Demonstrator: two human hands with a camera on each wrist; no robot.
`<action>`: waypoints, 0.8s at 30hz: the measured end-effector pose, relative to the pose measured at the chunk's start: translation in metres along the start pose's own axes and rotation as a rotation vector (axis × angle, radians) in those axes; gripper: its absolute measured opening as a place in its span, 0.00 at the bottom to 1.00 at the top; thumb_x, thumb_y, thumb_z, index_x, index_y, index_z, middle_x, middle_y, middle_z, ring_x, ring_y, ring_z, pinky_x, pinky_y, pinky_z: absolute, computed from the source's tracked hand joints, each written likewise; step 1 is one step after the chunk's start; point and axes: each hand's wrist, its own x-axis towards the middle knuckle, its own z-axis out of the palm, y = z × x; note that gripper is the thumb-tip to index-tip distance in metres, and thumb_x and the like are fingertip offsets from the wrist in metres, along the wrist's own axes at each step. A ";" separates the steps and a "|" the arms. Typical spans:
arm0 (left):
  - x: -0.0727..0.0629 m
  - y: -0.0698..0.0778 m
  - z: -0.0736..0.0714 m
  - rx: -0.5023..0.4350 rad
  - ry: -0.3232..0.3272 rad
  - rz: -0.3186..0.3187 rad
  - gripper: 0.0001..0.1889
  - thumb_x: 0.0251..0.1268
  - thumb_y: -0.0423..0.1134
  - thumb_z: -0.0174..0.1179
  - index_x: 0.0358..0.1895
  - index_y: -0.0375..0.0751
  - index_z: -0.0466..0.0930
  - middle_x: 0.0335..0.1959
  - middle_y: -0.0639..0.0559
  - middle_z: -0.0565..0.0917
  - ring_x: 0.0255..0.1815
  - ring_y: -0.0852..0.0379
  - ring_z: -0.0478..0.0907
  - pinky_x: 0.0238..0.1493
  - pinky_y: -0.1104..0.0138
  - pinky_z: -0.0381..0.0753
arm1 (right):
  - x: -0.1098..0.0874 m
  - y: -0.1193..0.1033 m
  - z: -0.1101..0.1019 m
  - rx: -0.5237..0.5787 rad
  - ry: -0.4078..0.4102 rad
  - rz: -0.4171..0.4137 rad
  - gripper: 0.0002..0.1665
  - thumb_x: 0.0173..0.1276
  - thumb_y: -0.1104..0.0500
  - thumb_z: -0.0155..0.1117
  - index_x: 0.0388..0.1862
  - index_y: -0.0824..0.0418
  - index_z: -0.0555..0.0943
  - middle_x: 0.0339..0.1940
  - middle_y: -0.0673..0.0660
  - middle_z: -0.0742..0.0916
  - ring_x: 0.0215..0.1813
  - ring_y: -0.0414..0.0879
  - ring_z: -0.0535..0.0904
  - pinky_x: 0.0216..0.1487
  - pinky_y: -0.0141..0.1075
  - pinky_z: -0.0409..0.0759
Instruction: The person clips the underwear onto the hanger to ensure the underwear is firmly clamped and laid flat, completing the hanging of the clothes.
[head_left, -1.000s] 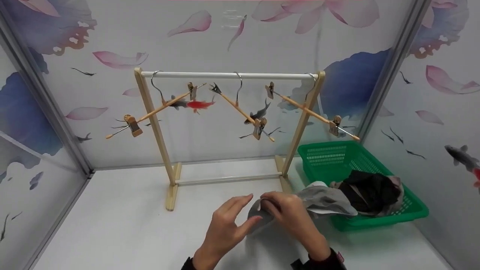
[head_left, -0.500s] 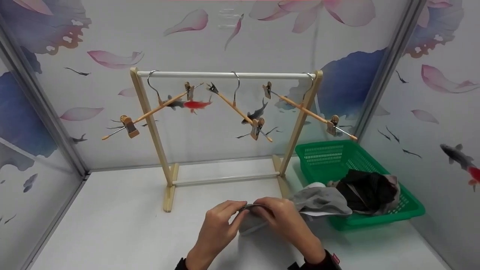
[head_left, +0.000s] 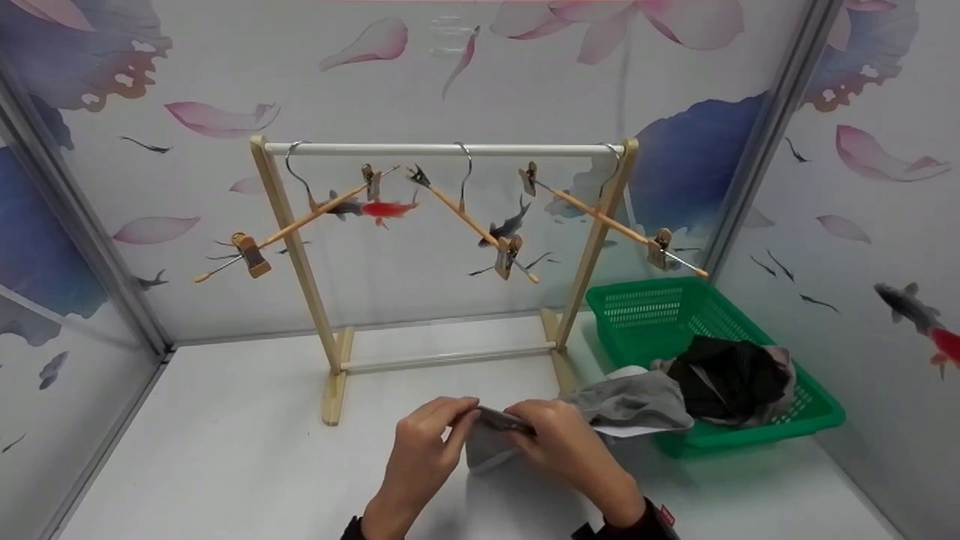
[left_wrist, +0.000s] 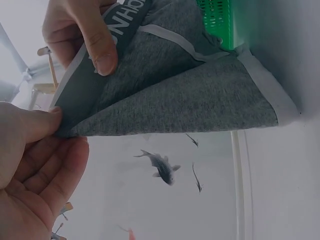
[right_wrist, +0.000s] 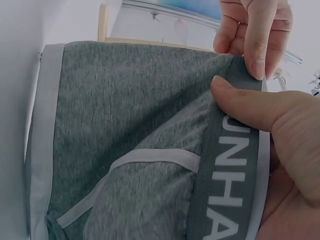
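Between my hands hangs a pair of grey boxer briefs (head_left: pixel 487 448) with white trim and a lettered waistband (right_wrist: pixel 232 170). My left hand (head_left: pixel 426 446) pinches one corner of the waistband between thumb and fingers; the left wrist view shows the thumb (left_wrist: pixel 42 122) on top. My right hand (head_left: pixel 559 435) grips the same waistband a little farther along, its thumb (right_wrist: pixel 245 102) lying across the front and its fingers behind. In the left wrist view the briefs (left_wrist: pixel 180 102) stretch out to a white-edged leg opening.
A wooden rack (head_left: pixel 300 255) stands behind the hands, with three clip hangers (head_left: pixel 469 217) on its white rail (head_left: pixel 442 149). To the right sits a green basket (head_left: pixel 637 307) holding dark clothing (head_left: pixel 731 379). Grey cloth (head_left: pixel 634 405) with white edging drapes over its near left rim.
My left hand has closed its thumb and fingers on the waistband corner, after standing apart with fingers spread. The waistband is now drawn straighter between both hands. The head view has shifted slightly right.
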 end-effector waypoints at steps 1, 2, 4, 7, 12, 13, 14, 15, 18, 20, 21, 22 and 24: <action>0.000 0.000 -0.001 -0.003 0.002 -0.005 0.08 0.63 0.30 0.70 0.43 0.42 0.88 0.35 0.56 0.88 0.33 0.67 0.82 0.31 0.73 0.81 | 0.000 0.000 0.000 -0.011 -0.002 -0.002 0.05 0.65 0.64 0.73 0.39 0.59 0.86 0.34 0.49 0.89 0.35 0.38 0.84 0.35 0.36 0.84; 0.001 -0.001 -0.003 -0.004 0.003 -0.011 0.08 0.63 0.30 0.70 0.44 0.42 0.88 0.36 0.55 0.88 0.33 0.67 0.82 0.32 0.73 0.81 | -0.001 0.001 0.000 -0.022 -0.002 -0.005 0.05 0.65 0.65 0.73 0.39 0.59 0.86 0.33 0.49 0.88 0.34 0.38 0.84 0.35 0.36 0.83; 0.002 -0.001 -0.006 -0.007 0.005 -0.022 0.08 0.64 0.30 0.69 0.45 0.42 0.88 0.36 0.55 0.88 0.34 0.66 0.82 0.34 0.73 0.81 | -0.001 0.002 0.001 -0.041 -0.004 -0.009 0.05 0.65 0.65 0.73 0.39 0.59 0.86 0.33 0.48 0.88 0.33 0.38 0.83 0.34 0.36 0.82; 0.004 -0.002 -0.010 -0.012 0.017 -0.037 0.08 0.66 0.30 0.68 0.46 0.41 0.88 0.37 0.54 0.87 0.35 0.64 0.82 0.36 0.74 0.81 | -0.002 0.003 0.002 -0.051 -0.010 -0.008 0.05 0.65 0.65 0.72 0.38 0.58 0.85 0.31 0.48 0.87 0.33 0.38 0.83 0.33 0.36 0.82; 0.006 -0.003 -0.014 -0.011 0.041 -0.044 0.06 0.67 0.31 0.67 0.45 0.42 0.87 0.38 0.54 0.87 0.37 0.63 0.83 0.38 0.74 0.82 | -0.002 0.006 0.007 -0.031 -0.027 0.014 0.05 0.63 0.66 0.71 0.37 0.58 0.85 0.28 0.45 0.85 0.29 0.35 0.79 0.31 0.34 0.80; 0.006 -0.003 -0.014 -0.009 0.041 -0.045 0.06 0.67 0.31 0.67 0.45 0.42 0.87 0.38 0.54 0.87 0.37 0.63 0.83 0.39 0.74 0.82 | -0.001 0.006 0.008 -0.024 -0.030 0.017 0.05 0.63 0.65 0.71 0.36 0.58 0.85 0.27 0.45 0.84 0.29 0.34 0.77 0.31 0.33 0.80; 0.007 -0.003 -0.014 -0.002 0.044 -0.041 0.06 0.67 0.30 0.67 0.44 0.42 0.86 0.37 0.54 0.87 0.37 0.63 0.83 0.39 0.73 0.82 | -0.002 0.007 0.008 -0.018 -0.034 0.018 0.04 0.63 0.65 0.71 0.36 0.58 0.85 0.27 0.44 0.83 0.28 0.34 0.76 0.30 0.33 0.79; 0.007 -0.003 -0.015 0.006 0.046 -0.037 0.06 0.67 0.30 0.67 0.44 0.41 0.86 0.37 0.54 0.86 0.37 0.63 0.83 0.38 0.73 0.82 | -0.002 0.007 0.009 -0.011 -0.039 0.016 0.04 0.63 0.65 0.70 0.36 0.58 0.84 0.26 0.44 0.82 0.27 0.34 0.75 0.30 0.33 0.77; 0.008 -0.004 -0.018 0.026 0.059 -0.041 0.07 0.66 0.28 0.68 0.44 0.40 0.85 0.38 0.55 0.86 0.37 0.64 0.82 0.39 0.74 0.82 | -0.002 0.009 0.011 0.008 -0.065 0.023 0.06 0.63 0.67 0.70 0.37 0.58 0.84 0.27 0.45 0.83 0.28 0.34 0.75 0.29 0.32 0.76; 0.009 -0.004 -0.021 0.035 0.082 -0.043 0.08 0.65 0.27 0.68 0.44 0.40 0.85 0.38 0.56 0.85 0.37 0.64 0.82 0.39 0.74 0.82 | -0.002 0.010 0.011 0.018 -0.089 0.037 0.08 0.62 0.68 0.70 0.38 0.59 0.84 0.29 0.46 0.84 0.30 0.35 0.77 0.30 0.33 0.77; 0.009 -0.005 -0.024 0.035 0.093 -0.046 0.08 0.64 0.26 0.68 0.44 0.39 0.85 0.38 0.56 0.85 0.37 0.64 0.82 0.39 0.74 0.82 | -0.002 0.011 0.011 0.021 -0.101 0.047 0.09 0.61 0.68 0.71 0.39 0.59 0.84 0.30 0.46 0.85 0.31 0.36 0.78 0.31 0.33 0.77; 0.010 -0.006 -0.026 0.034 0.105 -0.047 0.08 0.64 0.26 0.67 0.44 0.39 0.85 0.37 0.56 0.85 0.37 0.63 0.83 0.39 0.74 0.82 | -0.003 0.012 0.010 0.022 -0.112 0.060 0.11 0.60 0.68 0.72 0.41 0.59 0.85 0.32 0.47 0.86 0.33 0.37 0.80 0.32 0.34 0.79; 0.011 -0.008 -0.031 0.036 0.132 -0.041 0.09 0.63 0.24 0.68 0.44 0.39 0.85 0.37 0.55 0.85 0.37 0.63 0.83 0.39 0.73 0.82 | -0.003 0.014 0.010 0.027 -0.134 0.084 0.13 0.59 0.68 0.74 0.43 0.59 0.85 0.34 0.48 0.88 0.36 0.38 0.82 0.35 0.36 0.81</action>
